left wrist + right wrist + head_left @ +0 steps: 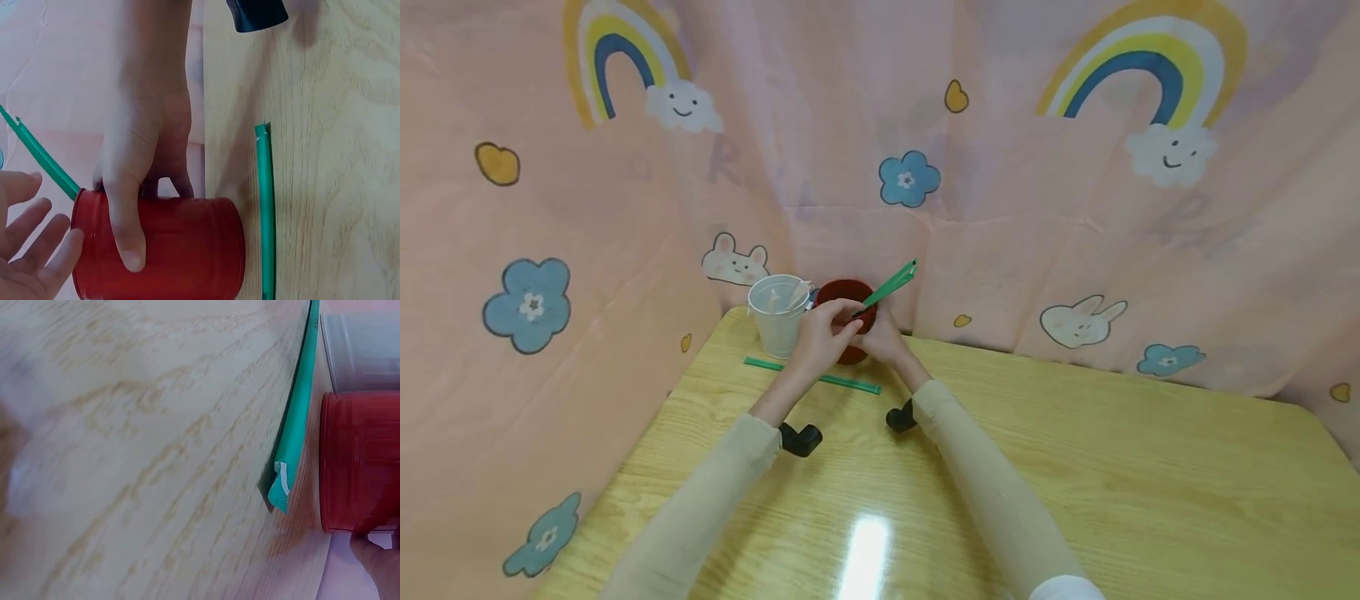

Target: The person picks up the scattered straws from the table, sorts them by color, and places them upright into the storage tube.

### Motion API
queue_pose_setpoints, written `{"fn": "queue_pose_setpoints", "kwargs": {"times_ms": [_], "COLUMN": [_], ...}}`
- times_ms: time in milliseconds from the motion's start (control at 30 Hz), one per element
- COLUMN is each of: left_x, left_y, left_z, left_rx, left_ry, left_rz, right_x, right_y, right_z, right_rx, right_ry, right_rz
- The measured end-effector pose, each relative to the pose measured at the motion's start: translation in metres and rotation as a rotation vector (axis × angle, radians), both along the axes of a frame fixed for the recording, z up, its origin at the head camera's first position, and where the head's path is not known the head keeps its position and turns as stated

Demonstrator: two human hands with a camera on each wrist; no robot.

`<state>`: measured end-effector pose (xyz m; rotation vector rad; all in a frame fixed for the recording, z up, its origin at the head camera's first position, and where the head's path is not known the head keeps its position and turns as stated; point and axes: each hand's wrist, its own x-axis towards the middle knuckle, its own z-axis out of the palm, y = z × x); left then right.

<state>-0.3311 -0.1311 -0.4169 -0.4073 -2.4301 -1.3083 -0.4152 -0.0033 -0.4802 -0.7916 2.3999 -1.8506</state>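
A red bucket (852, 354) stands at the back left of the table, with slim green sleeves (891, 283) sticking up out of it towards the right. My right hand (883, 337) grips the bucket's right side. In the left wrist view its thumb lies along the red wall, with the other fingers mostly hidden behind. Over the bucket's mouth is my left hand (829, 329). Its fingers (59, 256) look spread and loosely bent beside the rim, and nothing shows between them. Another slim green sleeve (297, 425) lies flat on the table in front of the bucket.
A white bucket (777, 329) holding pale objects stands just left of the red one. Behind both hangs a patterned pink cloth (985, 267). Black camera mounts (801, 440) jut from both wrists above the wooden table (1112, 483).
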Motion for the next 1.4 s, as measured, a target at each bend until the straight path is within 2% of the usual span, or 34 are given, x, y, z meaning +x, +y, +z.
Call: {"fn": "queue_pose_setpoints", "kwargs": {"times_ms": [167, 233, 433, 633, 733, 867, 1000, 1133, 1267, 1400], "left_x": [0.005, 0.006, 0.007, 0.004, 0.000, -0.003, -0.002, 0.001, 0.002, 0.003], "left_y": [-0.013, -0.019, -0.037, -0.054, -0.059, -0.062, -0.062, -0.064, -0.065, -0.065], "left_z": [-0.005, -0.009, -0.023, -0.028, -0.030, -0.036, -0.048, -0.058, -0.061, -0.062], "left_rx": [0.059, 0.054, 0.029, -0.019, -0.073, -0.155, -0.244, -0.317, -0.340, -0.364], "left_ry": [-0.004, -0.023, -0.214, -0.397, -0.444, -0.441, -0.411, -0.374, -0.336, -0.323], "left_rz": [-0.010, -0.024, -0.132, -0.275, -0.321, -0.325, -0.321, -0.358, -0.380, -0.377], "right_x": [-0.005, -0.007, -0.007, -0.004, -0.003, -0.002, 0.000, 0.002, 0.002, 0.001], "right_y": [-0.004, -0.004, 0.001, 0.002, 0.001, 0.000, 0.000, -0.001, -0.001, -0.001], "right_z": [0.004, 0.006, 0.007, 0.003, 0.002, 0.001, -0.001, -0.002, -0.002, -0.002], "right_rx": [-0.025, -0.021, -0.010, -0.012, -0.012, -0.012, 0.002, 0.003, -0.013, -0.012], "right_ry": [0.025, 0.029, 0.000, -0.004, -0.007, -0.003, -0.009, -0.019, -0.024, -0.028], "right_rz": [0.035, 0.023, -0.026, -0.023, -0.020, -0.023, -0.029, -0.038, -0.032, -0.037]}}
